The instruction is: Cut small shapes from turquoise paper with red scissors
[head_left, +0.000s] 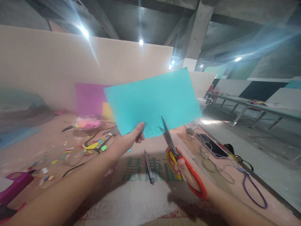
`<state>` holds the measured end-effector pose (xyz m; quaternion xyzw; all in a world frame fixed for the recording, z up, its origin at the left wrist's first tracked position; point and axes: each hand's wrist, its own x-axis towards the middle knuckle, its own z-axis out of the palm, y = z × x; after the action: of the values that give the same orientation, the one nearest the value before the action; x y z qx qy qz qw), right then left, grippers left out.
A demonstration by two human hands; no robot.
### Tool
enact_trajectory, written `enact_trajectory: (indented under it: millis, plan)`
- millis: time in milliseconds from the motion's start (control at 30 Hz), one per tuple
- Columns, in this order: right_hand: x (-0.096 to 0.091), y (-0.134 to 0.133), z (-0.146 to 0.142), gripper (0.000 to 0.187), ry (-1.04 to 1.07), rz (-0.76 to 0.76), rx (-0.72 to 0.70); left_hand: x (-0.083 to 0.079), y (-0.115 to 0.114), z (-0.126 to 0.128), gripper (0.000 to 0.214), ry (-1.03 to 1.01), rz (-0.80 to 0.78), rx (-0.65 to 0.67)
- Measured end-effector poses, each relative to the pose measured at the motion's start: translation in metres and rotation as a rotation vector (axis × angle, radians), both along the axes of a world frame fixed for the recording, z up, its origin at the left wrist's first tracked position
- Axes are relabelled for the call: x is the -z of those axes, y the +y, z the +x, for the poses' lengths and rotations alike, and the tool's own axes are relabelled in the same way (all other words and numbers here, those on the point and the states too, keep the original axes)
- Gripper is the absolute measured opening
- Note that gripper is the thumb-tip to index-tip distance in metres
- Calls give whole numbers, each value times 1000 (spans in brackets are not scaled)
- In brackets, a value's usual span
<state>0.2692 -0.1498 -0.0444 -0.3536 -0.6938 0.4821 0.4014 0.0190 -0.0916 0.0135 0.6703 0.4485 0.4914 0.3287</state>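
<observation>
A rectangular turquoise sheet (152, 97), paper or thin foam, is held up in front of me, with small outlines drawn near its lower edge. My left hand (135, 135) pinches its lower left part, thumb on the near face. In my right hand (181, 161) are scissors (169, 138) with one red and one yellow handle loop, fingers through the loops. Their blades meet the sheet's lower edge beside the drawn outlines, one blade showing in front of it. Below, a pen (149, 166) lies on the table between my hands.
At left lie a purple glue gun (17, 185), a yellow utility knife (96, 144), coloured scraps and a dish (88, 122) of pink pieces. Purple (90, 97) and yellow sheets stand behind. At right are a phone (213, 146), tangled cord (204, 157) and a purple loop (255, 191) near the table edge.
</observation>
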Motion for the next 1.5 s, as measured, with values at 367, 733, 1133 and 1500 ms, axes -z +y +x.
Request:
enact_trajectory:
  millis: [367, 733, 1133, 1500]
  plan:
    - [5, 2, -2, 65, 78, -73, -4, 2, 4, -8, 69, 107, -109, -91]
    - [-3, -2, -5, 63, 78, -56, -30, -10, 4, -12, 71, 106, -82, -106]
    - [0, -2, -3, 65, 115, -136, -54, -12, 21, -31, 55, -182, 85, -55]
    - [6, -2, -8, 59, 187, -171, -41, -17, 21, -31, 61, -109, 125, 38]
